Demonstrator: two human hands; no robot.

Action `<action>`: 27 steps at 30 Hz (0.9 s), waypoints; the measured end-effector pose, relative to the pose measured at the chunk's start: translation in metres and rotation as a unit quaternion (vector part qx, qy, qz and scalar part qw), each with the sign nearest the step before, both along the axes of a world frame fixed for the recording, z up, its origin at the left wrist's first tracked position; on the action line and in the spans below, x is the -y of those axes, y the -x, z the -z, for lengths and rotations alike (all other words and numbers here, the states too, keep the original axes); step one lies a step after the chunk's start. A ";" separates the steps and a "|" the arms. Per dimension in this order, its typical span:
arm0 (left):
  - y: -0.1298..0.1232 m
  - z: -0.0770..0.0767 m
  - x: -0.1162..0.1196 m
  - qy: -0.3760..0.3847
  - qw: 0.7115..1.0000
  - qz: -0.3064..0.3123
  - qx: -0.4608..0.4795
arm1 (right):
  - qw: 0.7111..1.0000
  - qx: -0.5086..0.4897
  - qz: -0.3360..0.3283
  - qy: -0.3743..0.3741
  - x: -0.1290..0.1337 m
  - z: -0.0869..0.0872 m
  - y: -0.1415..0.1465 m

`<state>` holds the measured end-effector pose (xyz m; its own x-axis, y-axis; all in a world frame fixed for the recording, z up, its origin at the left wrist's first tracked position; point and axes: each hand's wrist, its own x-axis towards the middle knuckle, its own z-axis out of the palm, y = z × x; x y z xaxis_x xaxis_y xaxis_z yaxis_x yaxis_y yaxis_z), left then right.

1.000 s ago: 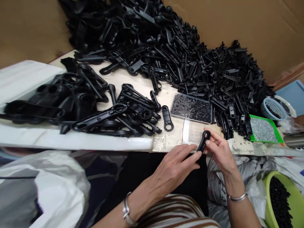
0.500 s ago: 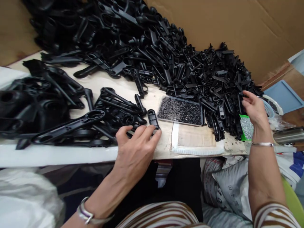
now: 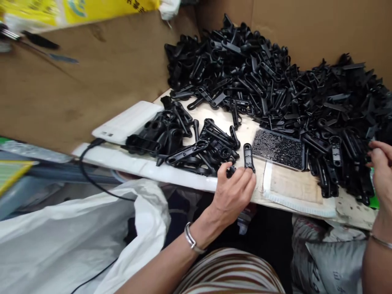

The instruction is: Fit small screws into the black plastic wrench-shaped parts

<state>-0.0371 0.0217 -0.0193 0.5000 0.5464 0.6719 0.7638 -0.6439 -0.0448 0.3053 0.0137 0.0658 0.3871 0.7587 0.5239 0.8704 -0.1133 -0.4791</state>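
Head view: at the desk (image 3: 294, 204) front edge, the left hand (image 3: 234, 194) has its fingers pinching a short black handle piece (image 3: 248, 157); bare board lies at 3 o'clock. The right hand (image 3: 381, 171), fingers loosely curled, touches the black parts pile (image 3: 306, 90).

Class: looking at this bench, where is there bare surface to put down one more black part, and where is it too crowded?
Free: the pale mat between the left hand and the right hand, below the clear tray. Crowded: the big pile behind it and the small heap left.
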 end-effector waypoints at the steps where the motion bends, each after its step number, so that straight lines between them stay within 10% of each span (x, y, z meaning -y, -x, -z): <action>1: 0.000 0.000 0.004 0.002 1.000 0.012 0.011 | 0.999 -0.041 -0.002 -0.025 0.008 0.003 0.016; 7: -0.006 -0.006 0.025 0.046 0.994 0.088 0.049 | 0.897 -0.327 -0.224 0.198 0.024 0.040 0.107; 13: 0.005 -0.010 0.022 0.088 0.970 0.226 0.004 | 0.846 -0.411 -0.257 0.224 0.014 0.069 0.135; 20: 0.003 -0.005 0.017 0.155 0.955 0.254 0.025 | 0.853 -0.405 -0.240 0.226 0.002 0.063 0.138; 27: -0.005 -0.002 0.017 0.159 0.963 0.212 0.059 | 0.876 -0.196 -0.349 0.270 -0.023 0.060 0.144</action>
